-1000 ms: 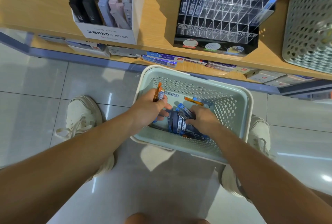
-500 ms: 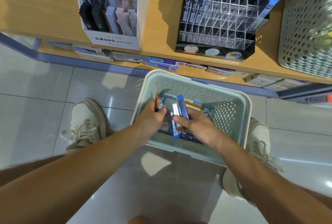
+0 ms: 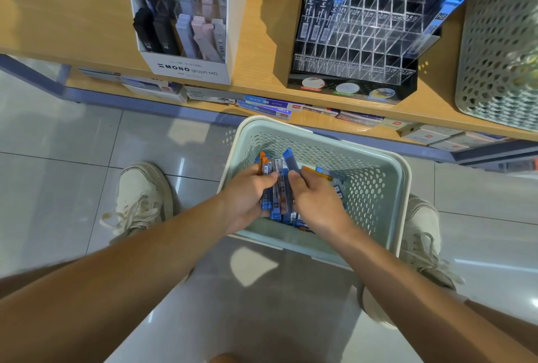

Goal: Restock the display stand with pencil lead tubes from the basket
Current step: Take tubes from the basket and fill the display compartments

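Glossy grey floor tiles (image 3: pixel 72 188) reflect overhead light. Above them runs a wood-grain shelf (image 3: pixel 72 13), its far part cut off by the frame edge.

On the shelf stands the display stand (image 3: pixel 364 51), a clear acrylic grid of small square cells on a black base. Its top is out of frame, and most cell labels are too small to read. Blue-capped tubes stand in cells at its upper left and along its right edge. To its left is a white card carton (image 3: pixel 189 70) printed MONO graph MG, holding slim black, grey and pink cases. A second basket (image 3: pixel 500 57) at the right edge is only partly in view, and its contents are blurred.

The basket (image 3: pixel 387 176) sits on the floor between two off-white laced shoes (image 3: pixel 142 194). It is pale green plastic with perforated walls and a rounded rim. The forearms hide part of its near wall. The pencil lead tubes (image 3: pixel 329 173) lie in its bottom, mostly covered by the hands. They are slim dark cases with blue or orange caps.

The left hand (image 3: pixel 247 196) has its fingers curled round a bundle of tubes, thumb pressed on top. The right hand (image 3: pixel 317 202) pinches one blue-capped tube (image 3: pixel 291 162), tilted against that bundle, between thumb and forefinger. Its other fingers are hidden, so their position cannot be told.
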